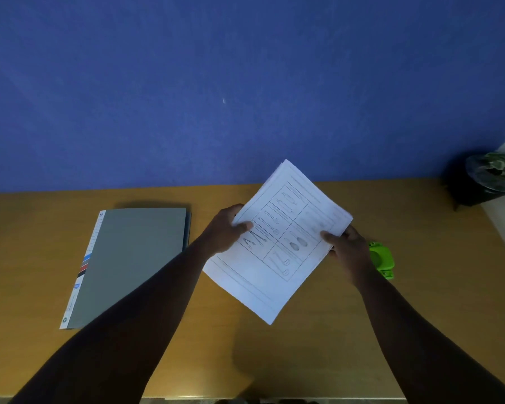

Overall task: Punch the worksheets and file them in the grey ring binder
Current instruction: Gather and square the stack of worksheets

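Left hand (pixel 226 228) and right hand (pixel 346 246) pinch the worksheets (pixel 277 243) aloft; loose sheets could fan apart, misaligning punched holes.

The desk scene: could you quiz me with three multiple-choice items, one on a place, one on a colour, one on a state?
1. Where does the hole punch lie?
A. right of the right hand
B. on the binder
C. left of the binder

2. What colour is the punch?
A. red
B. green
C. black

3. How is the binder?
A. open
B. upright
C. closed and flat on the desk

Answers: 1 A, it peeks out beside that hand. 2 B, bright green. 3 C, its grey cover lies shut while both hands, the left hand included, hold the worksheets.
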`<state>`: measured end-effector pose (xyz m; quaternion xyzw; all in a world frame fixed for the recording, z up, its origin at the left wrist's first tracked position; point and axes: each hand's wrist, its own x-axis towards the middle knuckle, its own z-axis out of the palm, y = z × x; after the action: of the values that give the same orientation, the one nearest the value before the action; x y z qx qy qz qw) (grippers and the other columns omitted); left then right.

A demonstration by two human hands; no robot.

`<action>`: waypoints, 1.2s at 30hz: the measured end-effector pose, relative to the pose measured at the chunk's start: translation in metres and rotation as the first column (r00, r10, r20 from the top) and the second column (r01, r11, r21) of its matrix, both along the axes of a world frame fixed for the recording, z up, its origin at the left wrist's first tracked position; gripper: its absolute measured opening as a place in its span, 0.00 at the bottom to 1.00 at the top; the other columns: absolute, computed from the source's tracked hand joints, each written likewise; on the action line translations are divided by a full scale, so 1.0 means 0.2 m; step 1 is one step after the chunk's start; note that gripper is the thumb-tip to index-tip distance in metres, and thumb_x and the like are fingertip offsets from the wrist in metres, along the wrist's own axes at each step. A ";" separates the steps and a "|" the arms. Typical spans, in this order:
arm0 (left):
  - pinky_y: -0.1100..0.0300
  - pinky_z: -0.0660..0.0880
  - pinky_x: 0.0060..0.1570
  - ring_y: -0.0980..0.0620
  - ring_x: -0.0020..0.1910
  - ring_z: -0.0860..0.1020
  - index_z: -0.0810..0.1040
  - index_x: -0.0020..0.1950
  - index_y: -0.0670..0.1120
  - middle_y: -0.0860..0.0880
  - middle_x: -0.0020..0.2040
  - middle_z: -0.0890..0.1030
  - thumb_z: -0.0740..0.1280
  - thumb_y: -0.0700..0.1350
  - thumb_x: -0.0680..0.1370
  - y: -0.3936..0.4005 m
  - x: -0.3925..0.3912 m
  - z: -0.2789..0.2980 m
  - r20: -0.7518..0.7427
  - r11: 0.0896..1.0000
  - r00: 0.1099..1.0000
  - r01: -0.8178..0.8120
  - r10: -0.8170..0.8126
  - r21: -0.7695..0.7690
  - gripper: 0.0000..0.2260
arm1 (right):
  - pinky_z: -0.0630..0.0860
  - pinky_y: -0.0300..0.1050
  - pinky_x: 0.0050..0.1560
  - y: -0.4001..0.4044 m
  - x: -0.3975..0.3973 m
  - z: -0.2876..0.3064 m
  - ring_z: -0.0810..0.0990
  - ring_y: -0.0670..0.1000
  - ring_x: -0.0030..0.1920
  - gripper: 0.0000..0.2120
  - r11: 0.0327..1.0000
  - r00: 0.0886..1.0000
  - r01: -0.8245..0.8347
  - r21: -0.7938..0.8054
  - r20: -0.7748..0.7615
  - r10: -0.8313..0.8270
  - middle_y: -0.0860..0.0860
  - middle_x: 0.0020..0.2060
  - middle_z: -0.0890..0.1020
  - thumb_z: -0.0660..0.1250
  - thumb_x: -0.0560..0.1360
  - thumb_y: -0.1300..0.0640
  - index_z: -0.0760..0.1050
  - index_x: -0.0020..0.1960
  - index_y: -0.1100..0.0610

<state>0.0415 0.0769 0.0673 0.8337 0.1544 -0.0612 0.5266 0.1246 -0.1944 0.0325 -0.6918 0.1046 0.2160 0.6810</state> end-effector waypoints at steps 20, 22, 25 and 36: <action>0.58 0.79 0.51 0.51 0.50 0.82 0.79 0.63 0.44 0.46 0.56 0.84 0.75 0.47 0.74 0.26 -0.13 -0.03 -0.231 0.805 0.880 -0.474 0.415 -0.358 0.19 | 0.82 0.41 0.42 -0.14 0.01 0.07 0.82 0.51 0.47 0.04 0.982 0.980 0.122 0.141 -0.176 -0.097 0.54 0.47 0.82 0.66 0.78 0.64 0.77 0.51 0.58; 0.60 0.78 0.50 0.52 0.53 0.83 0.77 0.66 0.44 0.47 0.57 0.84 0.74 0.46 0.75 0.25 -0.14 -0.05 -0.265 0.739 0.876 -0.483 0.403 -0.470 0.20 | 0.81 0.41 0.42 -0.14 0.01 0.05 0.82 0.52 0.48 0.04 0.971 0.970 0.163 0.175 -0.207 -0.125 0.55 0.48 0.82 0.65 0.78 0.65 0.76 0.52 0.59; 0.56 0.77 0.53 0.48 0.58 0.82 0.77 0.67 0.46 0.48 0.58 0.84 0.72 0.48 0.76 0.20 -0.15 -0.08 -0.280 0.730 0.897 -0.440 0.341 -0.522 0.20 | 0.82 0.41 0.40 -0.12 0.01 0.02 0.82 0.53 0.49 0.06 0.956 0.961 0.172 0.236 -0.256 -0.109 0.56 0.50 0.81 0.65 0.78 0.65 0.74 0.55 0.61; 0.44 0.74 0.65 0.46 0.60 0.80 0.79 0.62 0.49 0.49 0.60 0.83 0.72 0.45 0.77 0.12 -0.15 -0.13 -0.160 0.783 0.904 -0.424 0.396 -0.455 0.15 | 0.83 0.53 0.48 -0.10 -0.01 0.01 0.80 0.58 0.57 0.21 0.967 0.946 -0.227 0.118 -0.208 0.248 0.56 0.57 0.81 0.72 0.69 0.72 0.76 0.60 0.58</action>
<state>0.0108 0.1006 0.0417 0.6213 0.3263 -0.0046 0.7124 0.1235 -0.2151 0.0346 -0.6387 0.0854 0.3767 0.6655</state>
